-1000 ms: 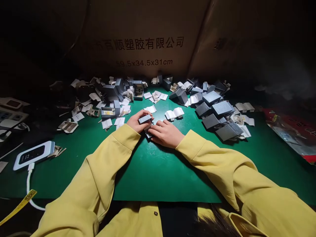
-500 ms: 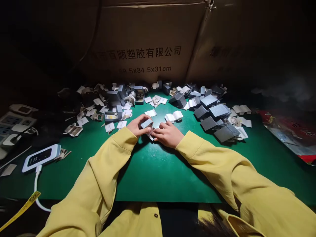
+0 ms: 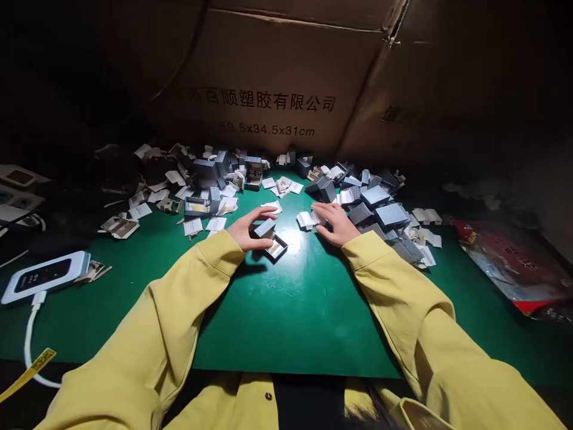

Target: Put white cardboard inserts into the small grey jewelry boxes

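Observation:
A small grey hinged box stands open in front of me, its lid raised and something pale and yellowish inside. My left hand is around its left side, thumb against the box and fingers curving behind the lid. My right hand is stretched out to the right, fingers apart, with nothing gripped. Its fingertips are at a folded white paper insert, partly covering it; I cannot tell whether they press on it. A flat white slip lies just beyond the left fingers.
Grey boxes are heaped at the right, among white papers. More open boxes and scraps lie at the left back. A white device with a cable is far left; a red plastic bag is far right. Cardboard stands behind.
My right hand has left the small box and moved right to the folded white paper, its fingers opening. My left hand stays at the box. The view has shifted slightly.

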`<state>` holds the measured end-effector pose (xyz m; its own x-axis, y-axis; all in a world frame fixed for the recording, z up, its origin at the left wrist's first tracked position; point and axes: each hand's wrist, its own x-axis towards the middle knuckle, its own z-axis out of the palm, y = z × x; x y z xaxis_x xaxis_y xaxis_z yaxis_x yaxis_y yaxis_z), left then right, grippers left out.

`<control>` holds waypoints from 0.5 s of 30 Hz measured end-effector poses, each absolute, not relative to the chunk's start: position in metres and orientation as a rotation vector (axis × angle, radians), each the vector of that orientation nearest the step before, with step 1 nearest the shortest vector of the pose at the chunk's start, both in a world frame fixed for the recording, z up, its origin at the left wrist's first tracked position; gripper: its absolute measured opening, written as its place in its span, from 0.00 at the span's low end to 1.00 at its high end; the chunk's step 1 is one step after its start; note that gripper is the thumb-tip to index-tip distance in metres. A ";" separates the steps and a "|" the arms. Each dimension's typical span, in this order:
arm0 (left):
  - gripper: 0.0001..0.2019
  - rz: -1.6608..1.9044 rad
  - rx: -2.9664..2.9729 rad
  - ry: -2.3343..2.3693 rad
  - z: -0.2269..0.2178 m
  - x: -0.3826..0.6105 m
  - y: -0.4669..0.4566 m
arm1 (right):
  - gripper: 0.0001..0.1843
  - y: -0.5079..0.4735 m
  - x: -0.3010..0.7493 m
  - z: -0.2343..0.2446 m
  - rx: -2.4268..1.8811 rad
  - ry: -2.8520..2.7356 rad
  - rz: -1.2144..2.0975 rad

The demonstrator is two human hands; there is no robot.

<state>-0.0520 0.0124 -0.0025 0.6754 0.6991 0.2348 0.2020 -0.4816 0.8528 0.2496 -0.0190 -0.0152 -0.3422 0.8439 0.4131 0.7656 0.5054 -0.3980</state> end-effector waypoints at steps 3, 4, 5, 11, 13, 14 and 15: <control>0.47 0.811 2.073 0.681 -0.001 -0.052 0.012 | 0.22 -0.017 0.250 -0.019 -1.331 -2.064 0.386; 0.46 0.870 2.114 0.692 0.002 -0.052 0.011 | 0.21 -0.018 0.247 -0.017 -1.333 -1.950 0.483; 0.44 0.953 2.169 0.711 0.006 -0.052 0.011 | 0.22 -0.019 0.242 -0.015 -1.324 -1.798 0.607; 0.11 1.670 2.643 0.782 0.035 -0.039 -0.012 | 0.25 -0.036 0.201 0.005 -0.900 -0.802 1.537; 0.06 1.734 2.808 0.772 0.040 -0.031 -0.025 | 0.22 -0.045 0.188 0.009 -0.785 -0.653 1.700; 0.06 1.716 2.879 0.789 0.042 -0.026 -0.030 | 0.22 -0.050 0.182 0.009 -0.742 -0.612 1.760; 0.07 1.686 2.933 0.817 0.042 -0.022 -0.035 | 0.22 -0.055 0.176 0.010 -0.702 -0.588 1.812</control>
<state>-0.0219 -0.0350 0.0418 0.4370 0.2231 0.8714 0.5454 -0.8361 -0.0594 0.1761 -0.0546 0.0097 -0.2708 0.9446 -0.1856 -0.6555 -0.3221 -0.6831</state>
